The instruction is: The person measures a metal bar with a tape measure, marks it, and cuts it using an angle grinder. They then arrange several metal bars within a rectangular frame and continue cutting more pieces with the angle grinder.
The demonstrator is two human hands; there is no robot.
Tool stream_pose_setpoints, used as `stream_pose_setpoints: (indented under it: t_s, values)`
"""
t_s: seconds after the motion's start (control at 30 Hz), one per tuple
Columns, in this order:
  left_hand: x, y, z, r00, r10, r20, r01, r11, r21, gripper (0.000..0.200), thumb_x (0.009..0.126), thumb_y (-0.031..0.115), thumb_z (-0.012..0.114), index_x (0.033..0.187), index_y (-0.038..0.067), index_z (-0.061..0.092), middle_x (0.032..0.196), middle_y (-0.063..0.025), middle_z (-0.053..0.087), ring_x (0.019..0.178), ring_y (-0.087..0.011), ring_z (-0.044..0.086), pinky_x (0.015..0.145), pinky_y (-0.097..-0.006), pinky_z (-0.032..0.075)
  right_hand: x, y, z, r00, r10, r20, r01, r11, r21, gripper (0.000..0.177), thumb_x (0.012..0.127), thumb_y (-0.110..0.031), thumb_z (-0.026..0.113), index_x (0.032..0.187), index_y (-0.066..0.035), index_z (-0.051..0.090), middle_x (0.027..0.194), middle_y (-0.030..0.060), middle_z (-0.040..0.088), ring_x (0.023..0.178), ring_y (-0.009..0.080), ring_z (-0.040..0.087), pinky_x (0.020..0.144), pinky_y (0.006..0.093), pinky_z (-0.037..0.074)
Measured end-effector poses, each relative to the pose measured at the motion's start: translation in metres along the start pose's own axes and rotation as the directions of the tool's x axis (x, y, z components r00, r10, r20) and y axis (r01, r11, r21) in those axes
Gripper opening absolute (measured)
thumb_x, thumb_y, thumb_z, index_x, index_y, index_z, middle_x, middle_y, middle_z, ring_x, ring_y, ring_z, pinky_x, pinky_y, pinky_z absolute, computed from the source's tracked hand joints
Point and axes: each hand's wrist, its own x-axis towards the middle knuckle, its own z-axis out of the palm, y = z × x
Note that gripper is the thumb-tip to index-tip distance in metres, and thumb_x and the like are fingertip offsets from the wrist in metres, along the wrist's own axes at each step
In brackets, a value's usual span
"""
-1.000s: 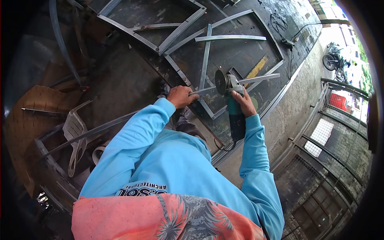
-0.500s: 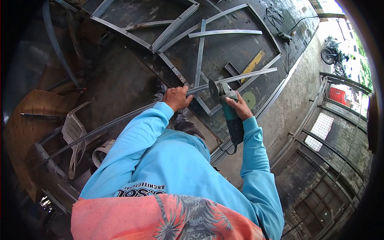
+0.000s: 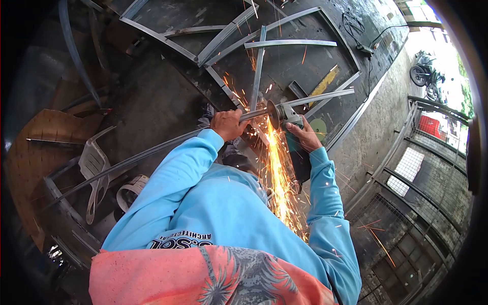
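Observation:
My left hand (image 3: 228,125) is wrapped round a long metal bar (image 3: 168,146), which runs from the lower left across to the table. In my right hand (image 3: 302,133) is an angle grinder (image 3: 297,152), its fingers closed about the body near the head. The grinder's cutting disc (image 3: 273,115) touches the bar just right of my left hand. A bright stream of sparks (image 3: 279,173) pours from the contact towards my body and partly hides the grinder.
Welded metal frames (image 3: 216,46) and a loose metal strip (image 3: 290,43) lie on the dark worktable (image 3: 284,66). A yellow piece (image 3: 324,81) and a green disc (image 3: 318,127) are near the grinder. A broken plastic chair (image 3: 94,162) and a bucket (image 3: 131,193) stand at left.
Sparks now stream from the disc where it meets the bar; none flew before. Both hands keep their holds and have barely moved.

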Motion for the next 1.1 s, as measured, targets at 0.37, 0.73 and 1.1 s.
stream_pose_setpoints:
  t_s: [0.37,0.73,1.1]
  values:
    - [-0.002,-0.005,0.009,0.999,0.026,-0.027,-0.026,1.0,-0.005,0.037,0.087,0.046,0.062,0.085,0.009,0.06,0.078,-0.0147,0.068,0.074,-0.0367,0.067,0.069,-0.0489,0.052,0.003,-0.017,-0.005,0.995,0.095,0.02,-0.091,0.983,-0.158,0.09,0.079,-0.051,0.076,0.139,0.002,0.037,0.114,0.0099,0.06,0.103,0.0154,0.058,0.089,0.0267,0.047]
    - [-0.003,-0.002,0.006,1.0,-0.009,-0.012,0.009,1.0,-0.013,0.039,0.088,0.048,0.06,0.088,0.009,0.062,0.078,-0.0146,0.068,0.074,-0.0366,0.067,0.069,-0.049,0.052,0.015,0.0,-0.012,0.993,0.105,-0.062,-0.116,0.969,-0.218,0.119,0.076,-0.055,0.077,0.148,0.012,0.012,0.126,0.0181,0.057,0.112,0.0204,0.058,0.093,0.026,0.046]
    - [0.003,-0.008,-0.004,0.994,-0.034,0.103,0.05,0.986,-0.157,0.038,0.086,0.045,0.065,0.09,0.007,0.062,0.084,-0.0178,0.068,0.082,-0.0406,0.065,0.073,-0.05,0.051,-0.054,-0.005,-0.017,0.989,0.149,-0.006,-0.149,0.988,0.049,0.065,0.084,-0.043,0.073,0.128,-0.003,0.047,0.101,0.0058,0.06,0.084,0.0144,0.061,0.071,0.0293,0.054]
